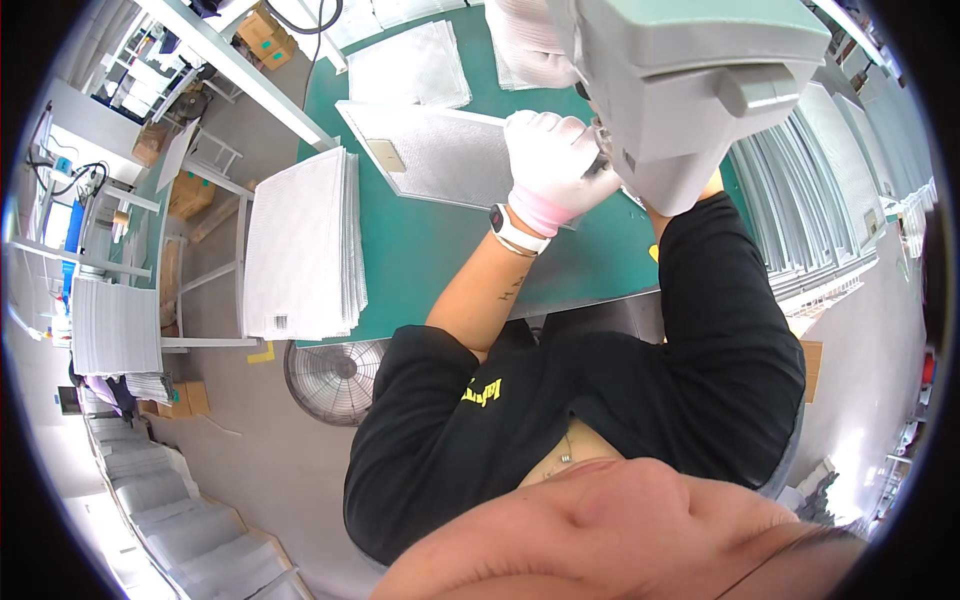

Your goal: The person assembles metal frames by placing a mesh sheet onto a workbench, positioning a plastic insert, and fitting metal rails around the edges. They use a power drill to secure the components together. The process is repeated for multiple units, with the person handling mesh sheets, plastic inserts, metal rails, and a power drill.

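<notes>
My left hand [555,160], in a white glove with a pink cuff, is closed in a fist beside the grey machine head [690,80]. It overlaps the right end of a thin framed mesh panel [450,155], which has a beige tab near its left side. What the curled fingers hold is hidden. My right forearm reaches behind the machine head, which covers the right hand. At the top edge another white-gloved hand or arm [530,45] shows; whose it is I cannot tell.
On the green table [590,265], a stack of white mesh sheets [305,240] stands at the left and more sheets [410,65] lie at the far side. Several panels [800,185] stand in a row at the right. A floor fan [335,375] sits below the table's left edge.
</notes>
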{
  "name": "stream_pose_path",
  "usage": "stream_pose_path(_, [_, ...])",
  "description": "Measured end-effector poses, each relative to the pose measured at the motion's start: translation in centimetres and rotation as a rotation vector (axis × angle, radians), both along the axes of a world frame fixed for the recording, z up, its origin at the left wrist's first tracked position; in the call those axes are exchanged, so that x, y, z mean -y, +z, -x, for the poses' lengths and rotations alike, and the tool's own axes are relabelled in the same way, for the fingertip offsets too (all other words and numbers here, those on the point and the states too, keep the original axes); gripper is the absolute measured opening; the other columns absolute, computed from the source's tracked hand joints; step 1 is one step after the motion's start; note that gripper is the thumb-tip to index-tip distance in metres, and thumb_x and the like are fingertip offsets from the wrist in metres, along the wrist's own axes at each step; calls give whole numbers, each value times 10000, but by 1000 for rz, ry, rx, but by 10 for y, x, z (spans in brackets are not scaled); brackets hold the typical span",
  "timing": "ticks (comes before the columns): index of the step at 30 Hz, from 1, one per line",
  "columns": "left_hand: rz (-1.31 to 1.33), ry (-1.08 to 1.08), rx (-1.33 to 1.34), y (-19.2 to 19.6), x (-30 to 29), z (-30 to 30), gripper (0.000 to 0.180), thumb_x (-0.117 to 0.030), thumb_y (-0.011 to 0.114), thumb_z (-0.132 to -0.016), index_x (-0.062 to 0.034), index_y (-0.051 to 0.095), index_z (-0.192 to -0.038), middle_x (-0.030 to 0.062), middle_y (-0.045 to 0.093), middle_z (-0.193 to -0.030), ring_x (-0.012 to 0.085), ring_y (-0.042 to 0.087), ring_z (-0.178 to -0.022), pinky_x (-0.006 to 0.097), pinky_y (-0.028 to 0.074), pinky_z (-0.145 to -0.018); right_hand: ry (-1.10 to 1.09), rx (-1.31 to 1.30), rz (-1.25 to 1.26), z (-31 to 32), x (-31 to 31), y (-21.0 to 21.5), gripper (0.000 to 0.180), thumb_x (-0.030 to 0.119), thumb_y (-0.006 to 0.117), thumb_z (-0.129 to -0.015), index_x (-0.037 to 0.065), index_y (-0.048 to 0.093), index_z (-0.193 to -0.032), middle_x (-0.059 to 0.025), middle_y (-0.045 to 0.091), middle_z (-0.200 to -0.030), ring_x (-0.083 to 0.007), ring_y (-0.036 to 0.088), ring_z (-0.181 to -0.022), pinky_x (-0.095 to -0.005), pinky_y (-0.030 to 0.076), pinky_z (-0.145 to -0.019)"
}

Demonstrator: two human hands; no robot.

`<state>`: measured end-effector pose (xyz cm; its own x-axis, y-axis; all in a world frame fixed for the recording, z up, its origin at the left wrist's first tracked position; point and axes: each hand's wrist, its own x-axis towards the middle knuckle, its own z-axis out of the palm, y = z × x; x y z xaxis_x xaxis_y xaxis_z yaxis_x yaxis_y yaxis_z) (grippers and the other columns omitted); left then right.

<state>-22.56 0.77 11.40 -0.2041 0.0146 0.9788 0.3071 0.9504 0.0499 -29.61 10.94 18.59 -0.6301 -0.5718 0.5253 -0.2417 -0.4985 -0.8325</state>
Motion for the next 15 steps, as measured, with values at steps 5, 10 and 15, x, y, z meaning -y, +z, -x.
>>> stream_pose_path(5, [20, -48, 19, 3, -4, -2, 280, -189, 747, -587, -156, 469, -600, 14, 403, -604, 220, 439, -533, 376, 315, -540, 87, -4, 147, -3, 37, 52, 250, 243, 636, -984, 46, 609, -1135, -42, 634, -904, -116, 596, -738, -226, 492, -621])
stream_pose_path(10, [52, -14, 17, 8, -7, -17, 229, -189, 751, -619, -148, 527, -639, 13, 424, -599, 220, 457, -525, 370, 328, -526, 162, 44, 243, -13, 53, 82, 237, 244, 641, -981, 48, 623, -1112, -36, 639, -874, -109, 601, -703, -219, 498, -590])
stream_pose_path(15, [-3, -58, 122, 12, -12, -40, 212, -209, 776, -657, -151, 575, -690, 8, 438, -583, 220, 465, -508, 365, 334, -524, 193, 70, 352, 1, 28, 122, 225, 246, 647, -978, 51, 636, -1088, -29, 645, -844, -102, 607, -667, -212, 505, -559])
